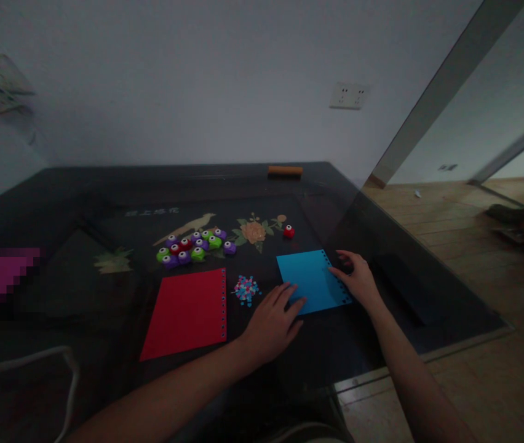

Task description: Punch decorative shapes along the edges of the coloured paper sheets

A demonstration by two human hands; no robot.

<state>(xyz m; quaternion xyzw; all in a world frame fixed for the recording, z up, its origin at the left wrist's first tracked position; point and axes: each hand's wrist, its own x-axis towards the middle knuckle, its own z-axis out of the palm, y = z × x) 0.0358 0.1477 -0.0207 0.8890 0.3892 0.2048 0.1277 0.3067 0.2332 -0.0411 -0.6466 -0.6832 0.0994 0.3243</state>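
Both your hands are on the blue sheet (313,280), right of the counter's (59,203) middle: left hand (271,323) flat on its 7 o'clock corner, right hand (358,277) spread on the punched 3 o'clock edge, neither gripping. Press evenly so it won't skid toward the confetti pile (246,289).

Home: wall socket (349,96), wooden floor (451,215)

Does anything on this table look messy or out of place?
Mostly tidy. A small heap of paper dots lies loose on the table between the red sheet and blue sheet, and one red punch sits apart from the cluster of punches.
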